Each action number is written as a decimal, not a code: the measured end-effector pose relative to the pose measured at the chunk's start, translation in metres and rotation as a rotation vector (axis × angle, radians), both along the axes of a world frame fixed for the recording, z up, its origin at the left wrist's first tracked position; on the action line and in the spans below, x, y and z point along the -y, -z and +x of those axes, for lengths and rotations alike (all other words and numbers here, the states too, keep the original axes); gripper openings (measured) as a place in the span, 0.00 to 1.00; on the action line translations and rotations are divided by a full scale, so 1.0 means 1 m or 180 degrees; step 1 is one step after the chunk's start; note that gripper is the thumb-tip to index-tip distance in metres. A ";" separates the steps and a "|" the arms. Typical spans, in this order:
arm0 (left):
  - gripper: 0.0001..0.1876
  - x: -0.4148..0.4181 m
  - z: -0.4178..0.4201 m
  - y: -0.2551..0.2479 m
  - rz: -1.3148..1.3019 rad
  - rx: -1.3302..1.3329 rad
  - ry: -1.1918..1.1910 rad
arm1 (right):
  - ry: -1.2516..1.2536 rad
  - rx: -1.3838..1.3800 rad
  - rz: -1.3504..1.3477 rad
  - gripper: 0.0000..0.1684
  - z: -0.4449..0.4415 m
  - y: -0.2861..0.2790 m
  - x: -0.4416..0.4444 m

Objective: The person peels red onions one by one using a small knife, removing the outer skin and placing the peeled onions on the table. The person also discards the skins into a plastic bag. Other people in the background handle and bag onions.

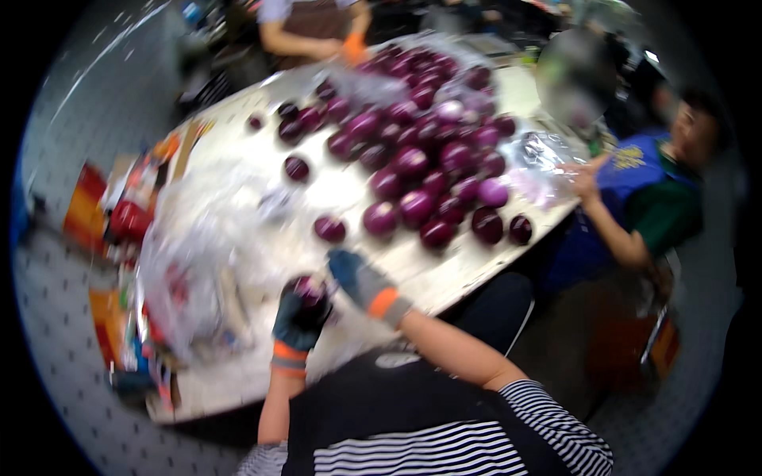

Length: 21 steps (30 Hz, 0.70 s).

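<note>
My left hand (297, 318), in a dark glove with an orange and grey cuff, holds a red onion (309, 294) low over the near part of a white table. Just to its right is my right hand (363, 282), in a matching glove, with its palm hidden and its fingers blurred; whether it grips anything cannot be told. Beyond my hands lies a large heap of red onions (414, 163). One loose red onion (330, 229) sits just past my right fingertips, and another (296, 169) lies farther back.
Crumpled clear plastic bags (184, 291) cover the white table's (238, 392) left part. Packages and a red object (129, 221) stand along its left edge. A co-worker at the right handles a clear plastic bag (545, 157). Another person's orange-gloved hand (354, 49) is at the far edge.
</note>
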<state>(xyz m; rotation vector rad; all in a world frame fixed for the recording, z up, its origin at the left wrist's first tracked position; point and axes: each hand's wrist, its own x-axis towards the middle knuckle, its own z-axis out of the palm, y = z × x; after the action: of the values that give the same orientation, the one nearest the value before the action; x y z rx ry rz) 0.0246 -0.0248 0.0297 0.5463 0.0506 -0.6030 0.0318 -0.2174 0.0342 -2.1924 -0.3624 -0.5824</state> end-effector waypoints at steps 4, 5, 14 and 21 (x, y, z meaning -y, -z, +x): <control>0.24 0.006 -0.007 -0.021 -0.0082 -0.0125 -0.0387 | 0.0081 -0.0827 -0.0095 0.17 -0.021 -0.047 0.000; 0.24 0.005 -0.008 -0.022 -0.0133 -0.0118 -0.0409 | 0.0023 -0.0735 -0.0264 0.18 -0.023 -0.048 -0.003; 0.27 0.004 -0.013 -0.022 0.0194 0.0117 -0.0743 | -0.0052 -0.0304 -0.1164 0.25 -0.030 -0.042 -0.017; 0.30 0.005 -0.018 -0.027 0.0504 0.0484 -0.0797 | 0.0085 -0.0365 -0.1345 0.28 -0.031 -0.035 -0.020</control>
<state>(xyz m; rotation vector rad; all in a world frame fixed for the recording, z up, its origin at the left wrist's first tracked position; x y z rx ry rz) 0.0070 -0.0295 0.0571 0.7257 0.0228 -0.3134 0.0004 -0.1976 0.0692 -2.6258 -0.4255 -0.4183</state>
